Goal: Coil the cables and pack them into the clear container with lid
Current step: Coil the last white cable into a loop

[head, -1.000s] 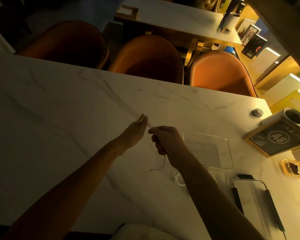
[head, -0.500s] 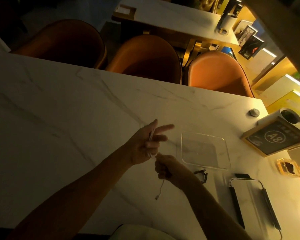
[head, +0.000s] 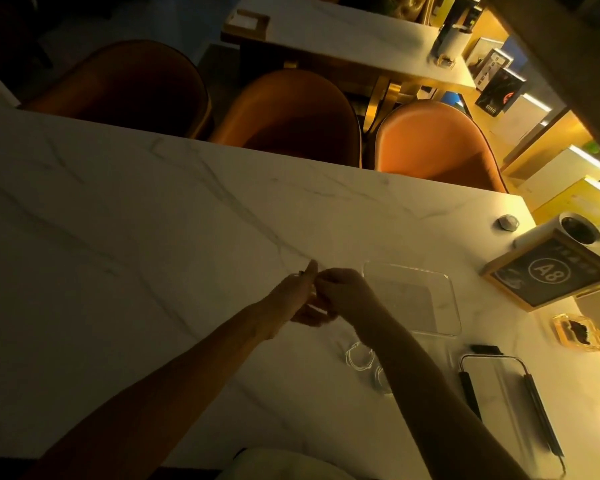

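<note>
Head view: two hands (head: 321, 296), one clear container (head: 413, 299).

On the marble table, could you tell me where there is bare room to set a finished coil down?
The table is bare to the left of the left hand, out to its far edge by the chairs. The right side is crowded: clear container, lid, A8 sign, ashtray.

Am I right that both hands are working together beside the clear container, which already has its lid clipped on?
Not quite: in the head view the clear container is open, and its lid lies separately on the table nearer the person. Both hands do meet beside it.
</note>
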